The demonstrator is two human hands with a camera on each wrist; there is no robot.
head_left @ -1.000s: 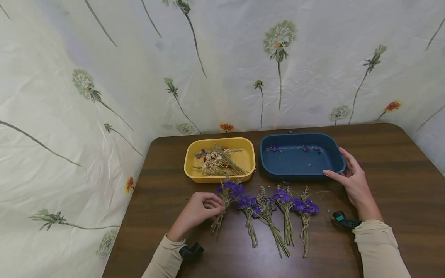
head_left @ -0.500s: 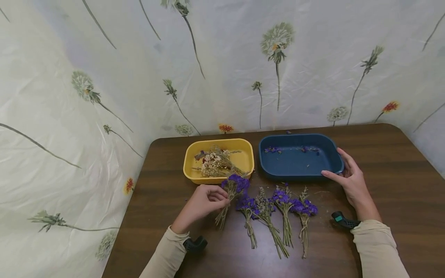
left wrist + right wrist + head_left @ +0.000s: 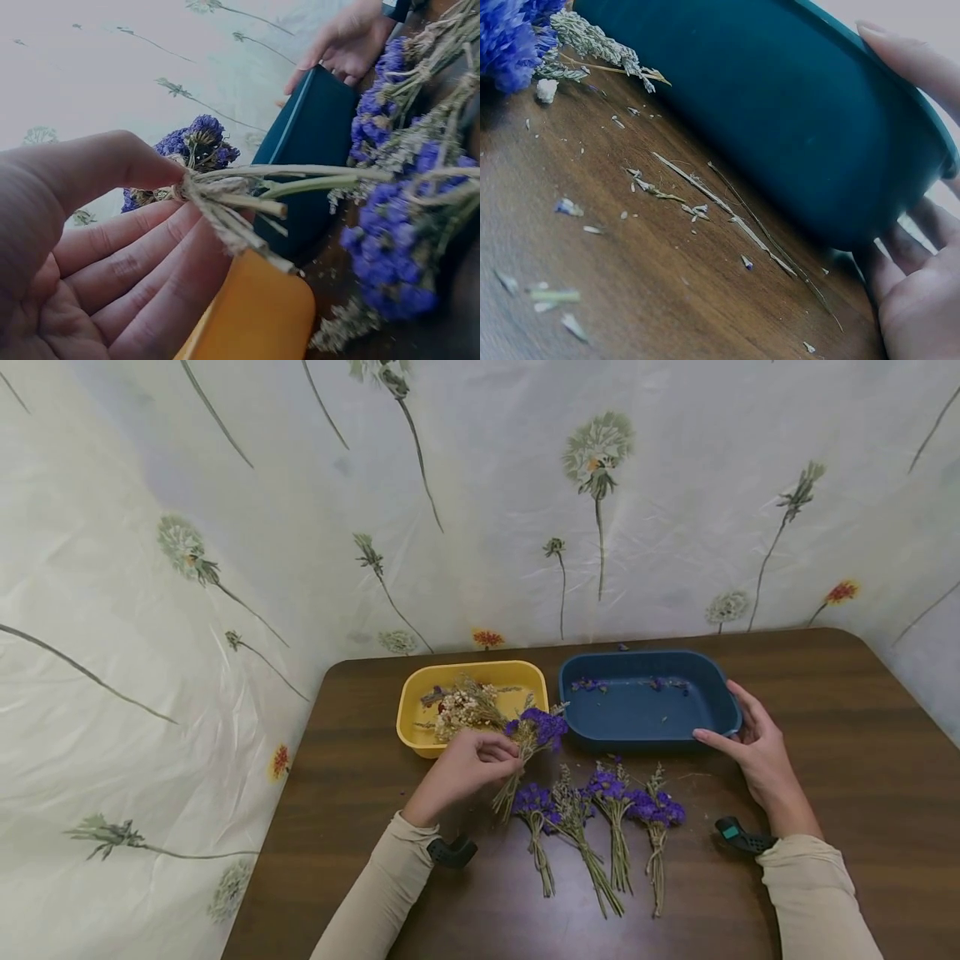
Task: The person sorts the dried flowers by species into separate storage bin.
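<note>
My left hand [image 3: 474, 770] pinches a small tied bunch of dried purple flowers [image 3: 542, 727] by its stems, thumb against fingers. Its blooms overlap the front right corner of the yellow tray [image 3: 408, 733] and reach toward the blue tray [image 3: 637, 745]. Close up in the left wrist view, twine wraps the stems [image 3: 247, 199] at the thumb tip. My right hand [image 3: 761, 760] grips the blue tray's right end, thumb on the front rim and fingers along the outer side. Inside the blue tray are only small purple flower bits [image 3: 588, 685].
Several tied bunches of purple flowers [image 3: 656, 810] lie in a row on the brown table [image 3: 847, 735], stems toward me. The yellow tray holds a pale dried bunch [image 3: 461, 708]. Stem scraps [image 3: 727, 214] litter the wood before the blue tray. A flower-printed sheet [image 3: 480, 502] hangs behind.
My left hand has lifted the purple flower bunch and carried it right and away from me, from beside the row to between the two trays. The right hand stays at the blue tray.
</note>
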